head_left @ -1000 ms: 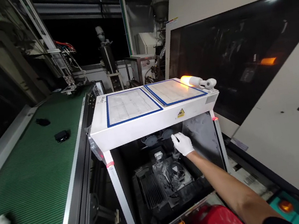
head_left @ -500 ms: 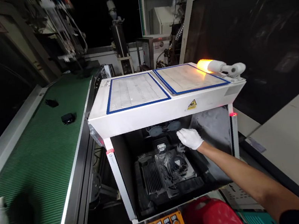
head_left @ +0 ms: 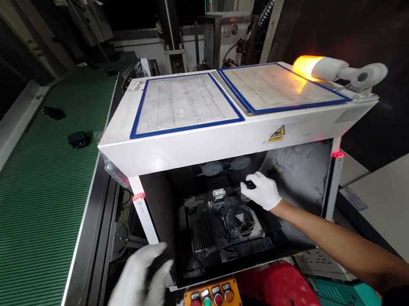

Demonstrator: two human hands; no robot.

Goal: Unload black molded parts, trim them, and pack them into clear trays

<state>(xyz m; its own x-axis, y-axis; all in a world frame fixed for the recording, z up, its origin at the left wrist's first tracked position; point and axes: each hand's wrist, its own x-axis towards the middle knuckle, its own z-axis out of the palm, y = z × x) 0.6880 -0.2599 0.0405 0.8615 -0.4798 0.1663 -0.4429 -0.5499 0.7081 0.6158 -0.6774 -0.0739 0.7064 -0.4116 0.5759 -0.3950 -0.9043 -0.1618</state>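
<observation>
A green ribbed conveyor belt (head_left: 27,245) stretched along the left of the frame. Toward its upper end lay a small black box-like object (head_left: 79,139) and, a little farther, a black scrap (head_left: 53,112) (both too small to tell well).

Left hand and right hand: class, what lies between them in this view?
A dark finned block in the open machine bay, shown in the head view.

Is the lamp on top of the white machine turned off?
No, the lamp on the white machine is glowing orange.

Left gloved hand (head_left: 133,303) blurred, cut off below; dark object (head_left: 156,266) against it unclear.
</observation>
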